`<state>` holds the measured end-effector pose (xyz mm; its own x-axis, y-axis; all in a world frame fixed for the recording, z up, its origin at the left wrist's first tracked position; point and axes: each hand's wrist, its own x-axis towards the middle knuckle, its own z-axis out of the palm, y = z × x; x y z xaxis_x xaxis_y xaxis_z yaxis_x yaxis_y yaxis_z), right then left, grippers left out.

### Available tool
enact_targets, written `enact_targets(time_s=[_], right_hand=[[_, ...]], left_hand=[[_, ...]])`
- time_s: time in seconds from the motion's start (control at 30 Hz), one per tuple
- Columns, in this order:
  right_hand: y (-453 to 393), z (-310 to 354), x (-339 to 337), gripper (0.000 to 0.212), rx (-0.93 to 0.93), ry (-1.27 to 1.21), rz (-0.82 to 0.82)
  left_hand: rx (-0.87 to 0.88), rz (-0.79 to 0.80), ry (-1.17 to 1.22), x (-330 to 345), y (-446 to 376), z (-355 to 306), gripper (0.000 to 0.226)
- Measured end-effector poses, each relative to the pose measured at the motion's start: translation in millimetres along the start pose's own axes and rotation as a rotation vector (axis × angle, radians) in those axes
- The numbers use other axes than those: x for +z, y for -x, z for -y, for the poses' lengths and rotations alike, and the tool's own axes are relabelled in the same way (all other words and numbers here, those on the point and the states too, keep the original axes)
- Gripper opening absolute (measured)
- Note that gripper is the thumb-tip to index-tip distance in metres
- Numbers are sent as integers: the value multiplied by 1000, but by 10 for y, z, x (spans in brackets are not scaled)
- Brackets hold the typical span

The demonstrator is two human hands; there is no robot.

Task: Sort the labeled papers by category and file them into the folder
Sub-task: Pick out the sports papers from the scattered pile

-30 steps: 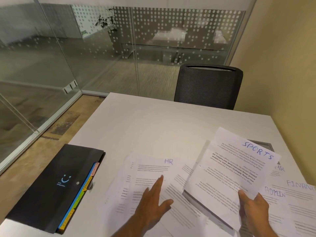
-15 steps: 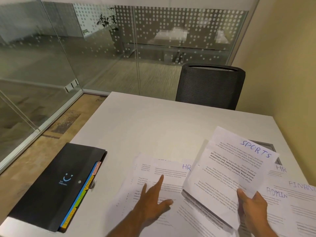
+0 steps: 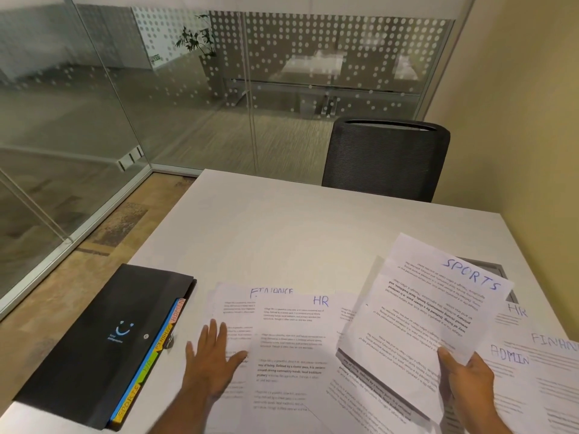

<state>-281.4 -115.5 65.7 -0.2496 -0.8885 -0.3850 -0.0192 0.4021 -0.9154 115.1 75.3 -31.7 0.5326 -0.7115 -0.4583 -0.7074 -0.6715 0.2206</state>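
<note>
Labeled papers lie spread over the near part of the white table. My right hand grips a small stack topped by the SPORTS sheet, lifted and tilted above the others. My left hand lies flat with straight fingers on the FINANCE sheet, beside the HR sheet. An ADMIN sheet and another FINANCE sheet lie at the right. The black folder lies shut at the left, its coloured tabs reading SPORTS, HR, FINANCE, ADMIN.
A black mesh chair stands at the table's far side. Glass partition walls run along the left and back, a yellow wall on the right. A dark panel is set in the table behind the SPORTS sheet.
My left hand slid left off the HR sheet onto the sheet beneath, and a FINANCE label now shows there. The right hand keeps holding the SPORTS stack almost still.
</note>
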Motion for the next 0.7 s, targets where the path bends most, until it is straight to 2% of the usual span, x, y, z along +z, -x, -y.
enact_targets(time_s=[0.2, 0.37, 0.53, 0.63, 0.7], right_hand=[[8, -40, 22, 37, -3, 10, 2], [12, -73, 42, 38, 18, -25, 1], [59, -61, 62, 36, 31, -104, 41], [-26, -151, 67, 34, 40, -89, 21], [-42, -160, 73, 36, 40, -94, 12]], left_hand=[[-58, 18, -23, 3, -29, 20, 87], [2, 60, -31, -22, -35, -45, 91], [12, 47, 24, -77, -23, -157, 74], [-27, 12, 85, -113, -113, -115, 77], [-46, -23, 23, -112, -174, -75, 73]])
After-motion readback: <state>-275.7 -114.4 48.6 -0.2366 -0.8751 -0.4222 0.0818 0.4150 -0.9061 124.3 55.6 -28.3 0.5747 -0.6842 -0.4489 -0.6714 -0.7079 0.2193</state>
